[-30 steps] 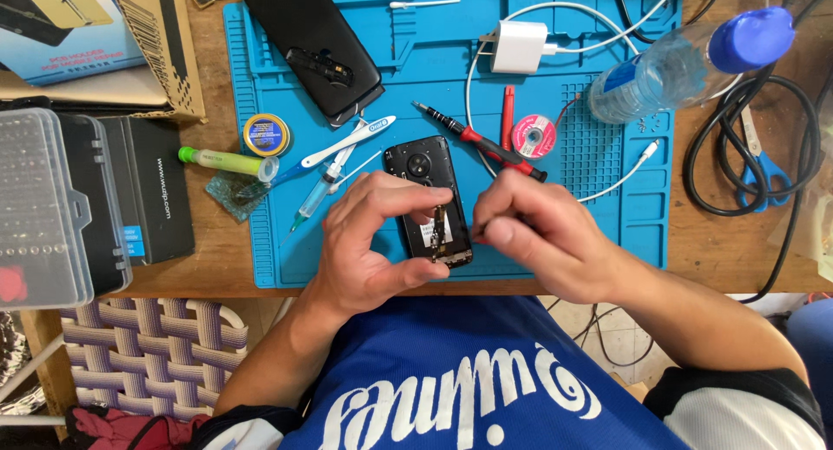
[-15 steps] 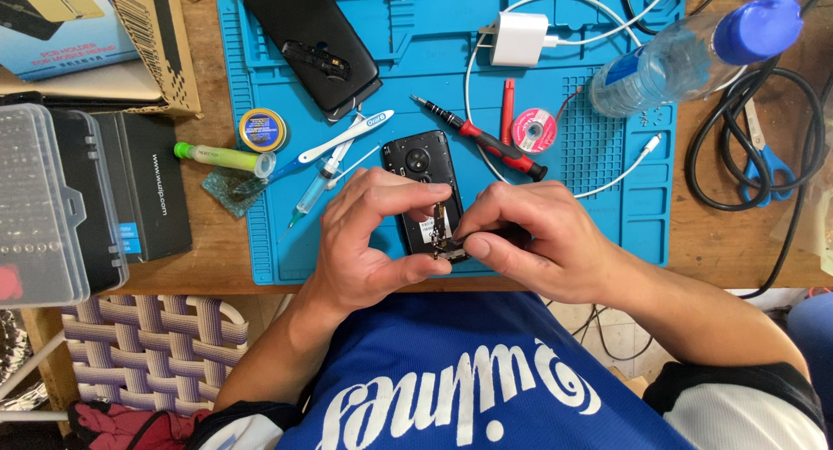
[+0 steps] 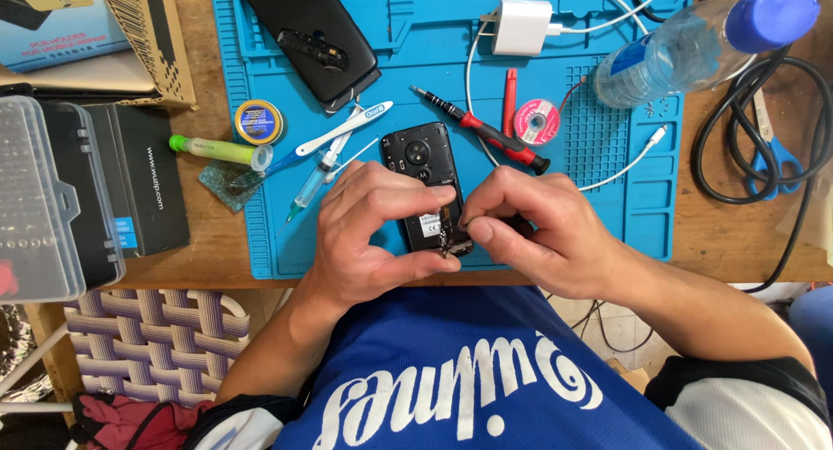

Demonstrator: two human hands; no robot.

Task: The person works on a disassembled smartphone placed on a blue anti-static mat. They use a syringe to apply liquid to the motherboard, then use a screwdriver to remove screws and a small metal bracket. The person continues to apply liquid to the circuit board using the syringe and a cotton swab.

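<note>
Two hands were closed on an opened black phone (image 3: 427,190) at the near edge of a blue work mat (image 3: 451,59) on the bench. It was steadied by the left hand (image 3: 369,233), while a small part at its lower end was pinched in the grip of the right hand (image 3: 538,229). A red-handled screwdriver (image 3: 482,131) lay just beyond.

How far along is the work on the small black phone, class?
Done: the phone lies face down on the blue mat with its back cover off and a small part loosened at its lower end. In hand: the left hand steadies it while the right hand pinches that part. Left: the phone stays open, the red-handled screwdriver lying unused beside it.
</note>
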